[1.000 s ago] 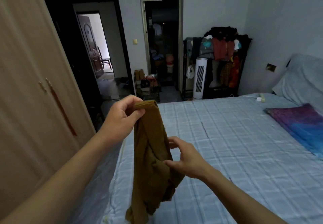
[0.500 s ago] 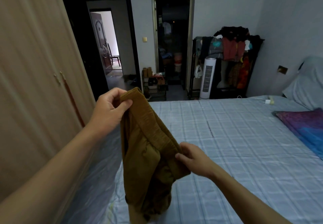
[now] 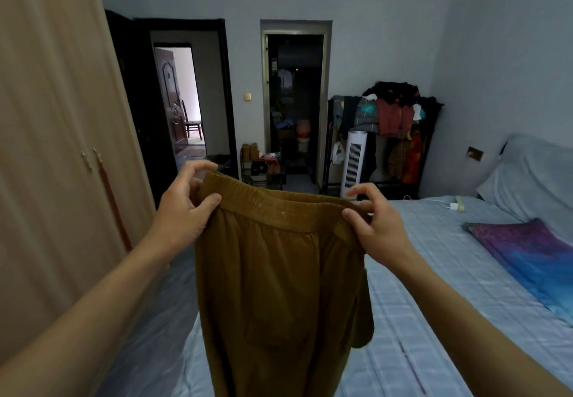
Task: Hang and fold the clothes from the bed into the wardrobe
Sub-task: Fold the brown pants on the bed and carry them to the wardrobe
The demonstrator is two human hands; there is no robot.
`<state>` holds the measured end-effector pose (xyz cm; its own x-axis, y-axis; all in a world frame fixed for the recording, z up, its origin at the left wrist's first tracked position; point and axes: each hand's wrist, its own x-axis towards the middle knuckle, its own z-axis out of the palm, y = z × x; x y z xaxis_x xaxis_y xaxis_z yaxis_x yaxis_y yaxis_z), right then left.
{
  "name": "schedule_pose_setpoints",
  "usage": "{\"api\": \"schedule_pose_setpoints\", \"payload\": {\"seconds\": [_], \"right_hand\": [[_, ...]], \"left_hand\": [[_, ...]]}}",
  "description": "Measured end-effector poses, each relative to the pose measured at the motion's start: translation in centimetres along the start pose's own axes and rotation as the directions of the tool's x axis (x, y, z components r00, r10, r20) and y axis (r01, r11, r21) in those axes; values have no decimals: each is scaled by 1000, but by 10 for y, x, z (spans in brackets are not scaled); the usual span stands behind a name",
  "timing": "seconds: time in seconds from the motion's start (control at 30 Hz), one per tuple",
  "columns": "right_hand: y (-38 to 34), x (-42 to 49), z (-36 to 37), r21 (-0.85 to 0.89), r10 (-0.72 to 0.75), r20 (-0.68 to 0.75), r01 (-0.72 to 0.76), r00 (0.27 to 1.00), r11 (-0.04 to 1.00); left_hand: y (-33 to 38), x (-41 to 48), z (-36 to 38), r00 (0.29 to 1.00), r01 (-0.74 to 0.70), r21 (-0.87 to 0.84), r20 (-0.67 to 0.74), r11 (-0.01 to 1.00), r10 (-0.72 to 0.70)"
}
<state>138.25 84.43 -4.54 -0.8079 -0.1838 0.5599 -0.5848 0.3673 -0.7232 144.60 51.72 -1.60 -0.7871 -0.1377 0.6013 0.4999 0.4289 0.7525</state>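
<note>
Bed [image 3: 440,297] edge beneath trousers [image 3: 279,278]; wardrobe [image 3: 49,148] close left.

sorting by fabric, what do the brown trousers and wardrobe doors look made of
Mustard-brown elastic-waist trousers: likely corduroy, matte, with fine ribbing along the gathered waistband. Tall beige wardrobe doors: seemingly matte wood-grain laminate, judging by faint vertical streaks; possibly veneer.

Home bedroom: made bed [image 3: 434,272], wardrobe [image 3: 55,148], loaded clothes rack [image 3: 393,117], tower fan [image 3: 353,161].
</note>
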Motion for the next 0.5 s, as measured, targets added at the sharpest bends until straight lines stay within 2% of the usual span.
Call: {"api": "schedule_pose_setpoints", "payload": {"seconds": [0.1, 0.2, 0.37, 0.5], "right_hand": [[-15, 9, -14, -14, -76, -50, 75, 996, 997], [-26, 17, -30, -56, -114, -20, 113, 993, 992], [-29, 15, -50, -103, -99, 35, 102, 994, 989], [-22, 7, -56, -134, -55, 13, 56, 998, 989]], "left_hand": [[14, 8, 4, 985, -147, 154, 112, 977, 130], [22, 14, 7, 959, -264, 335, 192, 904, 209], [27, 14, 7, 951, -283, 376, 231, 882, 207], [32, 11, 5, 929, -323, 376, 301, 869, 215]]}}
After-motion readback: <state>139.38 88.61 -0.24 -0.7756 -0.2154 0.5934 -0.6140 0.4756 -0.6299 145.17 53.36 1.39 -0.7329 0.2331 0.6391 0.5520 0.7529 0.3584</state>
